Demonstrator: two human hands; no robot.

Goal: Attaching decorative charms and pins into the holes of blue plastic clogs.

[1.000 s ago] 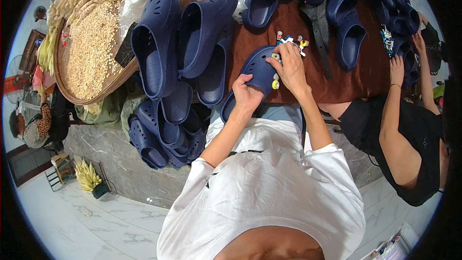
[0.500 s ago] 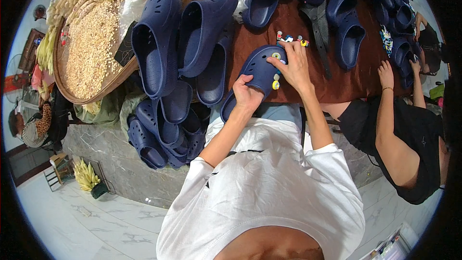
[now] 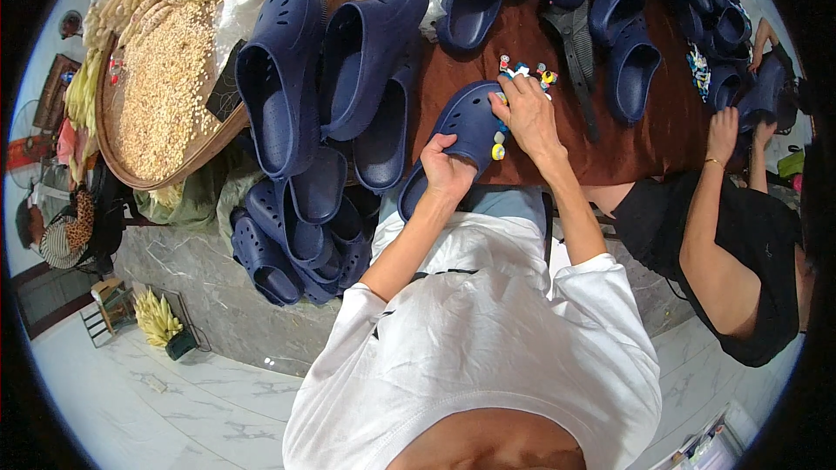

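Note:
My left hand [image 3: 446,167] grips the heel end of a navy blue clog [image 3: 466,117], thumb inside its opening. The clog's perforated toe points away from me. Along its right side sit small charms, including a yellow one [image 3: 498,152]. Just right of the toe, my right hand [image 3: 529,117] reaches its fingers into a small pile of colourful shoe charms [image 3: 544,77]. Its thumb lies apart from the fingers, by the clog's edge. The fingertips are partly hidden among the charms, and nothing shows held between them.
Brown cloth [image 3: 644,152] covers the table. Stacked navy clogs [image 3: 283,78] stand to the left, with more behind. A woven tray of pale kernels [image 3: 165,96] is at far left. Black scissors [image 3: 579,61] lie beyond my right hand. At right, a co-worker's hand [image 3: 721,130] handles another clog.
My right hand has moved off the clog's toe, its fingers bending further into the charm pile. My left hand and the clog stay put. The co-worker has lifted a clog at right.

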